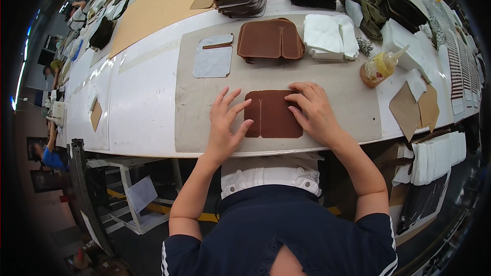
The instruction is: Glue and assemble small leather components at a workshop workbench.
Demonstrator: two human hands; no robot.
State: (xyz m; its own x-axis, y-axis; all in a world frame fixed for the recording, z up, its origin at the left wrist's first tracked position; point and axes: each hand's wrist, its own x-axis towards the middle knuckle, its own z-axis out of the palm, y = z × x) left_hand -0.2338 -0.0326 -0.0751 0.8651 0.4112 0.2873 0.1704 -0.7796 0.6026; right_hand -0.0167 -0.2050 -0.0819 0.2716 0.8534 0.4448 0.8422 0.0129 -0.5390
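the left hand [225, 125], fingers spread, touches brown leather [274, 122] near the worktop [146, 115]'s front edge. the right hand [318, 111]'s parted fingers rest on the leather.

free mat [191, 105] beside left grip [224, 125], brown stack [260, 40] ahead

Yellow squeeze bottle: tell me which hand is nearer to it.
Right. The right hand lies left of the squeeze bottle and closer to the person; the left hand is farther left, across the brown piece.
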